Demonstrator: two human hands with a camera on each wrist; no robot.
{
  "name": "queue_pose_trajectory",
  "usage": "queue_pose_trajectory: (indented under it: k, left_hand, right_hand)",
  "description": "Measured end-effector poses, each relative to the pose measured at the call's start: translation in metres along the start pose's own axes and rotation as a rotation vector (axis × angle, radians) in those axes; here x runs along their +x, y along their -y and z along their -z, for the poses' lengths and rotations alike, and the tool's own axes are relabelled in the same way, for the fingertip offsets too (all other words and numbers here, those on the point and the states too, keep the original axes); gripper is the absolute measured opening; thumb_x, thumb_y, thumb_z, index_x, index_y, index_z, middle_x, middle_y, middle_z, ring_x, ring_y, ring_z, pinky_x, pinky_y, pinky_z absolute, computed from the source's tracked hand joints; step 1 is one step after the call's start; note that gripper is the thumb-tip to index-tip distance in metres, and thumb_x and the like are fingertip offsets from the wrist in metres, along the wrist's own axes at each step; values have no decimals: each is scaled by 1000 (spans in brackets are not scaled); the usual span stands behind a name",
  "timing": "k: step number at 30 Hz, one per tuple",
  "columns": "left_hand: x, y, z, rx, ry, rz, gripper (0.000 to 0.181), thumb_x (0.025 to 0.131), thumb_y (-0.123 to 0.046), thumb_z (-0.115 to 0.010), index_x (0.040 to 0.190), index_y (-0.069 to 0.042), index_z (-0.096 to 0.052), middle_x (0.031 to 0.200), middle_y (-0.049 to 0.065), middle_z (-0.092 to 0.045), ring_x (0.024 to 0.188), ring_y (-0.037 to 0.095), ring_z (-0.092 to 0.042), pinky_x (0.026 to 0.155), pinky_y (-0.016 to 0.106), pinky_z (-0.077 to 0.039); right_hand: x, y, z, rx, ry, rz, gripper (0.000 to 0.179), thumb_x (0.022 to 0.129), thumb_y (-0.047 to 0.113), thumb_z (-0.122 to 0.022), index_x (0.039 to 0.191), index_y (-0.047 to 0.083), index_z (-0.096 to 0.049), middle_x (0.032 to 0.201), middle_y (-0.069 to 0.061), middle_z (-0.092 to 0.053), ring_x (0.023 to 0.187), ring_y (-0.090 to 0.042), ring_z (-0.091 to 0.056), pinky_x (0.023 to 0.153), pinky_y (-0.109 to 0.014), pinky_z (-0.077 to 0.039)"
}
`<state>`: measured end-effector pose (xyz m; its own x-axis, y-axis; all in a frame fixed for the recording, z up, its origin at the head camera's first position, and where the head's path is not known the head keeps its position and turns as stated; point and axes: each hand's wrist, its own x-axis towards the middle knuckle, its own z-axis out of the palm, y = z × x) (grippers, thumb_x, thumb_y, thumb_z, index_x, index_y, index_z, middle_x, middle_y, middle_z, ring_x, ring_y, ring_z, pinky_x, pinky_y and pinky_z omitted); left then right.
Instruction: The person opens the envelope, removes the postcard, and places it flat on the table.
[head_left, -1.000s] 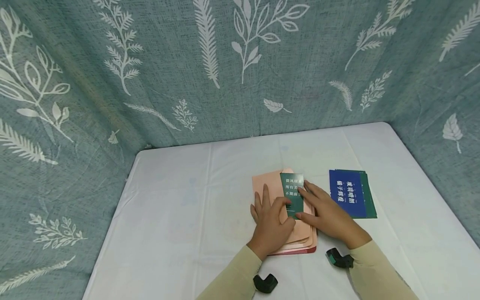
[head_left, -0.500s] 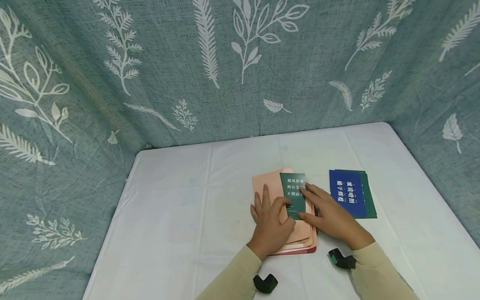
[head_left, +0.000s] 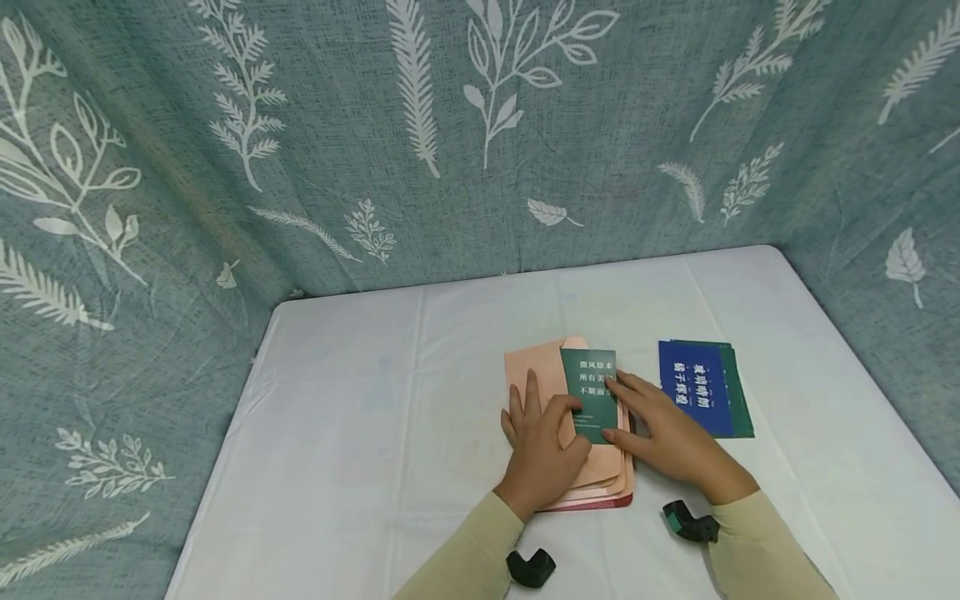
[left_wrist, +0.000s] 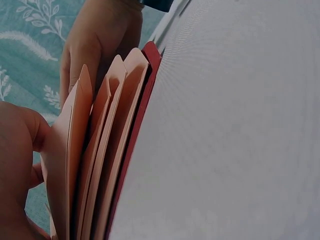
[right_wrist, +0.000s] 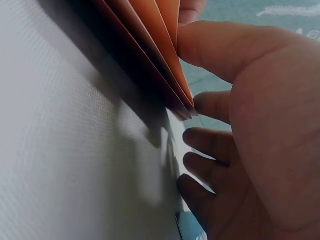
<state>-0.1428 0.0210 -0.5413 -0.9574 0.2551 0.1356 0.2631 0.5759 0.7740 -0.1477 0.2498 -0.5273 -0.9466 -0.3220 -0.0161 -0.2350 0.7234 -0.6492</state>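
A green card (head_left: 596,412) with white printed characters lies on a stack of pink paper sleeves (head_left: 600,465) with a red bottom layer (head_left: 600,502). The card's left side is hidden under the pink edge of the top sleeve. My left hand (head_left: 542,457) presses on the top sleeve with fingers spread, index finger bent at the card. At the card's right edge, my right hand (head_left: 671,433) touches its face with thumb and index fingertips. The left wrist view shows the sleeves (left_wrist: 60,155) edge-on, fanned slightly apart. Spread fingers (right_wrist: 207,142) of my right hand appear beside the stack in the right wrist view.
A blue card (head_left: 697,400) with white characters lies over another green card (head_left: 738,408), right of my right hand. Both rest on a white table (head_left: 337,417). A patterned teal curtain (head_left: 315,150) surrounds the table at the back and sides. Black devices (head_left: 531,568) are at the wrists.
The green card has slid right by a small amount, so more of it shows beyond the sleeve's edge. My right hand has moved right and slightly nearer with it. The left hand has stayed put.
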Motion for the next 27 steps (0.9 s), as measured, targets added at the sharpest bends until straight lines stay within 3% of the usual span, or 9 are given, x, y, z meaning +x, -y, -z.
queue_pose_trajectory:
  k: [27]
  left_hand:
    - [-1,0,0,-18,4,-4,39,88,-16,-59,127,-20,-66,178,25,-9,157,61,3,111,87,1]
  right_hand:
    - [-10,-7,12,67,22,-4,79,105,47,-72,167,8,-44,174,-21,-31,157,-50,-27,115,-74,-31]
